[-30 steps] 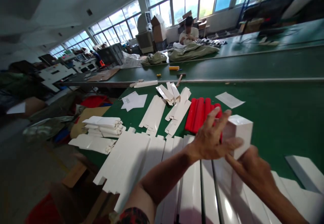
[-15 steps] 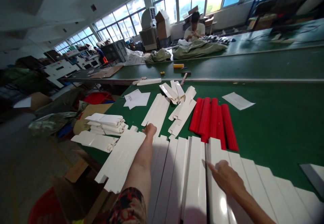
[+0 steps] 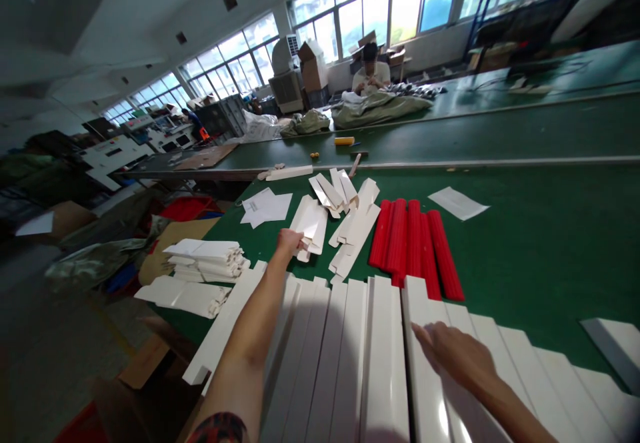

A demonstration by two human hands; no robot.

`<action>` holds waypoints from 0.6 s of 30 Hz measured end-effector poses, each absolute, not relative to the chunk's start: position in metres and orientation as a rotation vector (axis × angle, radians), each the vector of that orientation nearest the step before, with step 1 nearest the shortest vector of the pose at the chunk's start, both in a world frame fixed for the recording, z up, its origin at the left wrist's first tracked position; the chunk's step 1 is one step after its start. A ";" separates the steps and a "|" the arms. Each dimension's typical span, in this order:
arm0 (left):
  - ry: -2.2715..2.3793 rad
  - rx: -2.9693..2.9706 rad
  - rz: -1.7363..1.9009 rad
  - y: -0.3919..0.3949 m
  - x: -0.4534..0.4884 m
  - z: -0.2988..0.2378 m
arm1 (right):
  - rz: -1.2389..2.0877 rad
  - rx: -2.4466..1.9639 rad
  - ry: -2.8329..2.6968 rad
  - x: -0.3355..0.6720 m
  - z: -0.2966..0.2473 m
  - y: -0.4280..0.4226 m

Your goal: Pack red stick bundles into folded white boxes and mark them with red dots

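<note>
My left hand (image 3: 290,241) reaches forward over the green table (image 3: 540,243) and pinches the near end of a flat white carton blank (image 3: 313,221), which tilts up off its pile. My right hand (image 3: 453,353) lies flat, fingers stretched, on a row of long white assembled boxes (image 3: 380,356) lined up side by side along the near edge. Just beyond that row lie several red rolls (image 3: 413,246). More flat white blanks (image 3: 355,226) sit between the rolls and my left hand.
Stacks of folded white blanks (image 3: 207,256) rest at the table's left edge, above cardboard and bags on the floor. White paper sheets (image 3: 457,201) lie farther back. A person (image 3: 369,69) sits at the far end of a second green table with cloth bundles (image 3: 377,106).
One second ago both hands held a white box at the right. That box is set down; my left hand swung left and forward and gripped a flat blank, my right hand rests on the boxes.
</note>
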State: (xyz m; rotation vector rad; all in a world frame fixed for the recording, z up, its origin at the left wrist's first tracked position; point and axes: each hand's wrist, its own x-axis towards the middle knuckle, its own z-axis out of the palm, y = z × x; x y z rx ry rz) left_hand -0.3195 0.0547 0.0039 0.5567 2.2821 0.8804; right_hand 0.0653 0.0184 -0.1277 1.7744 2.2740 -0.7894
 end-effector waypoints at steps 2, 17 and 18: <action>2.109 0.485 1.046 0.055 -0.308 0.030 | -0.535 1.886 2.392 0.065 -0.113 0.023; 0.893 0.214 1.207 -0.035 -0.031 0.099 | -0.191 2.472 3.566 0.078 -0.041 0.048; 0.870 0.207 1.182 -0.037 -0.022 0.098 | -0.370 2.547 3.535 0.086 -0.043 0.049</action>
